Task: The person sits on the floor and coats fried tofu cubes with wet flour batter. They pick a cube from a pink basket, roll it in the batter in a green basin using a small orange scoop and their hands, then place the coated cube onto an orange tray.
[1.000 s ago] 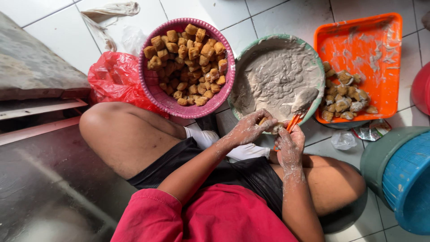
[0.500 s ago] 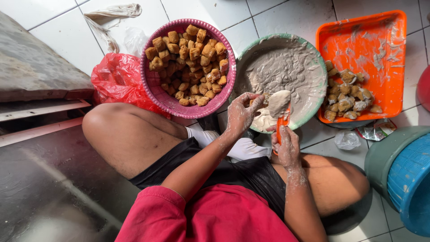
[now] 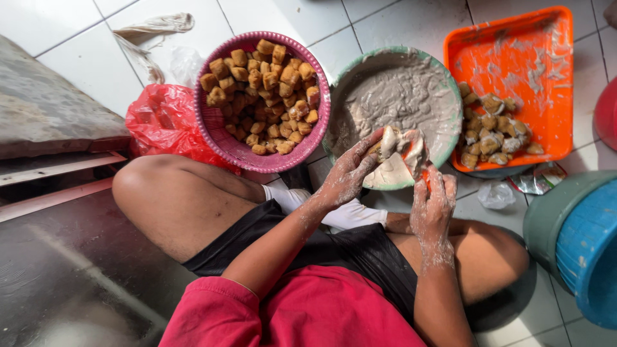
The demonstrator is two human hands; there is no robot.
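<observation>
My left hand (image 3: 349, 175), smeared with pale paste, holds a paste-covered tofu piece (image 3: 400, 142) over the near rim of a green bowl (image 3: 385, 51) of grey paste (image 3: 398, 96). My right hand (image 3: 434, 205) grips a small orange tool (image 3: 425, 178), its tip against that piece. A pink basket (image 3: 212, 122) full of fried tofu cubes (image 3: 263, 96) stands left of the bowl. An orange tray (image 3: 514, 58) to the right carries several paste-filled tofu pieces (image 3: 491, 132).
I sit cross-legged on a white tiled floor. A red plastic bag (image 3: 157, 122) lies by my left knee, and a white cloth (image 3: 340, 215) rests on my lap. A blue and green bucket (image 3: 585, 244) stands at the right. A grey slab (image 3: 51, 109) lies at the left.
Both hands have risen from the bowl's near edge, and the left one now holds up a paste-laden tofu piece. The right hand has closed in beside it with the orange tool.
</observation>
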